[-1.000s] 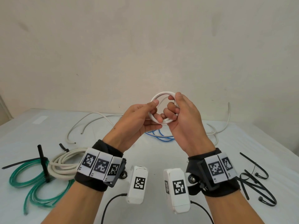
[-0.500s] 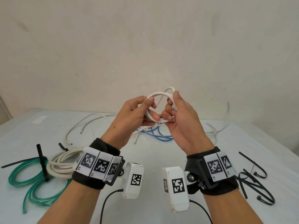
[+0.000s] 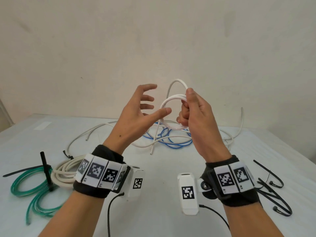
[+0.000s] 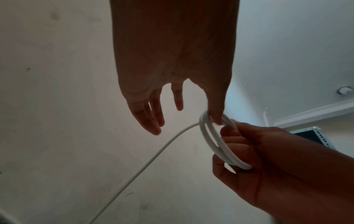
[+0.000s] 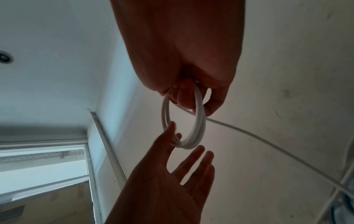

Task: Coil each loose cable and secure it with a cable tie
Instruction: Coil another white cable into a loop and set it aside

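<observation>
A flat pale grey tabletop (image 3: 162, 170) meets a plain, faintly smudged beige wall (image 3: 153, 40) at its far edge. A small white rectangular patch (image 3: 42, 125) lies flat on the table's far left part. In the right wrist view, a bright window with a white frame (image 5: 42, 169) stands below a white ceiling (image 5: 47, 37), which carries a small round fixture (image 5: 4, 58).

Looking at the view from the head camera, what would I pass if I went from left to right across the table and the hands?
Green tubing coil → cream cable coil → left hand → white cable coil → right hand → black cable ties.
</observation>
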